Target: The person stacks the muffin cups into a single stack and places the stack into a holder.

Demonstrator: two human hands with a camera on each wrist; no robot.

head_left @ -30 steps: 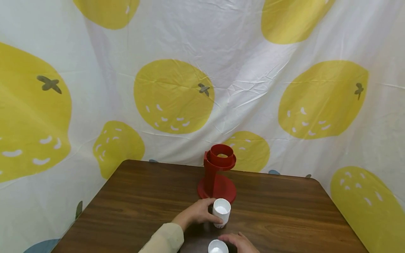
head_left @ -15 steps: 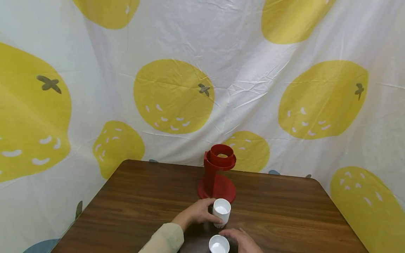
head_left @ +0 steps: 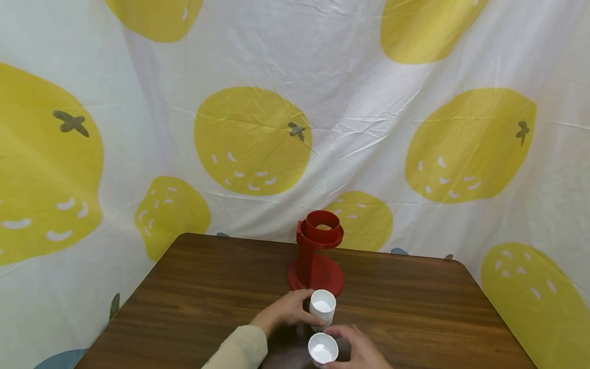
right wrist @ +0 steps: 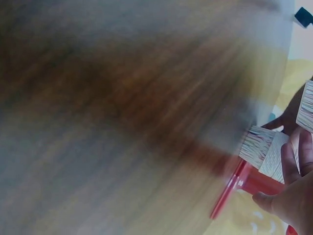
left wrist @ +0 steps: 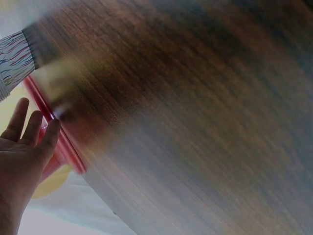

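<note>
In the head view my left hand (head_left: 290, 309) pinches a white paper cup (head_left: 326, 319) between thumb and fingers, upright before the red stand. A wavy-line pattern marks its lower part; whether it is one cup or several nested is unclear. Nearer to me, my right hand (head_left: 359, 350) holds a second white paper cup (head_left: 322, 350) by its side, its mouth facing up. That patterned cup (right wrist: 306, 107) also shows at the edge of the right wrist view. In the left wrist view, some left-hand fingers (left wrist: 48, 139) stretch out below a patterned cup (left wrist: 15, 61).
Just behind the cups stands a red holder (head_left: 306, 261) with a round base and a ring-shaped top. The brown wood-grain table (head_left: 415, 307) extends to both sides. A lemon-print cloth (head_left: 350, 92) hangs behind the table's far edge.
My right hand and its cup have moved forward and slightly right, closer to the left hand's cup. The right thumb now shows at that cup's near side. The left hand stays in place.
</note>
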